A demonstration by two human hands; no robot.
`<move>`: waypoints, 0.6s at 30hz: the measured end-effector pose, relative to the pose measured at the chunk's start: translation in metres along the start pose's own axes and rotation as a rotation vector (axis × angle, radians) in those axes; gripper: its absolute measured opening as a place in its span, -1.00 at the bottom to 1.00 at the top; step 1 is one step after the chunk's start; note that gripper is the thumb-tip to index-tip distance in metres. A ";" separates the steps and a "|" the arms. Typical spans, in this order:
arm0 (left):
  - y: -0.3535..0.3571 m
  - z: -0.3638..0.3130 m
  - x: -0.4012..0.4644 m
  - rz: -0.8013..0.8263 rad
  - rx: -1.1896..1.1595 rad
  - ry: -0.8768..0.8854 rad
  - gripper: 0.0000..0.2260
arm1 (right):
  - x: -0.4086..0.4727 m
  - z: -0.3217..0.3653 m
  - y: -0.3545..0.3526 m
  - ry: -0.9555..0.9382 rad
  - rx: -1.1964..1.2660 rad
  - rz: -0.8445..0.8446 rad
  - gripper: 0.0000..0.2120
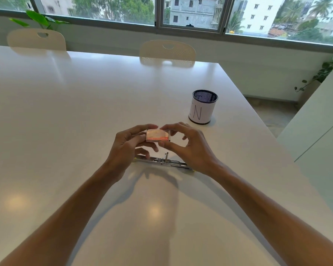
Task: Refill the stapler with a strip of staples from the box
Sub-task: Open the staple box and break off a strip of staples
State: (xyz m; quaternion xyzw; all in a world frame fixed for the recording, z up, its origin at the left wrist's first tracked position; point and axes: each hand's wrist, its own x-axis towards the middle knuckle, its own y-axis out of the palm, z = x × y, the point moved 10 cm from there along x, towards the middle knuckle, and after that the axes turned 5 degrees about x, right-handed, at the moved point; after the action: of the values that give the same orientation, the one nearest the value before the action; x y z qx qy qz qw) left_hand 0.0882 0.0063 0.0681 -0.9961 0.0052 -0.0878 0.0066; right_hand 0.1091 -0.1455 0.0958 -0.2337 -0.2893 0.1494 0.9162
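From the head view we count one box of staples (pixel 158 135), small and pinkish, held up off the white surface (pixel 65 116) between our two hands. Our left hand (pixel 127 145) pinches its left end, thumb on top and fingers beneath; our right hand (pixel 187 145) pinches its right end in the same way. Both grips are closed on the box. Whether the box is open we cannot tell.

One stapler (pixel 162 161) lies on the surface just below the box, swung open and flat, its metal rail showing, partly hidden by both hands.

One mesh pen cup (pixel 203 106), wrapped in white paper with a handwritten letter, stands well to the right and farther off. Two pale chairs (pixel 167 49) stand at the far edge, under the window (pixel 190 14).
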 end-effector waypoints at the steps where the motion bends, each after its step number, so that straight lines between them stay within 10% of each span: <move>1: 0.001 -0.001 0.000 0.016 -0.017 -0.003 -0.68 | -0.002 0.002 -0.002 0.006 0.012 -0.008 -0.67; 18: 0.036 -0.007 -0.019 0.205 -0.132 -0.022 -0.80 | -0.049 0.019 -0.032 0.046 0.041 -0.101 -0.71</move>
State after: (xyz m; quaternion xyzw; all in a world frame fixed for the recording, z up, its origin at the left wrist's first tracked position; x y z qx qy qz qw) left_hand 0.0682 -0.0297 0.0708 -0.9895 0.1130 -0.0753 -0.0500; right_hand 0.0638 -0.1862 0.1039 -0.2033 -0.2763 0.1034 0.9336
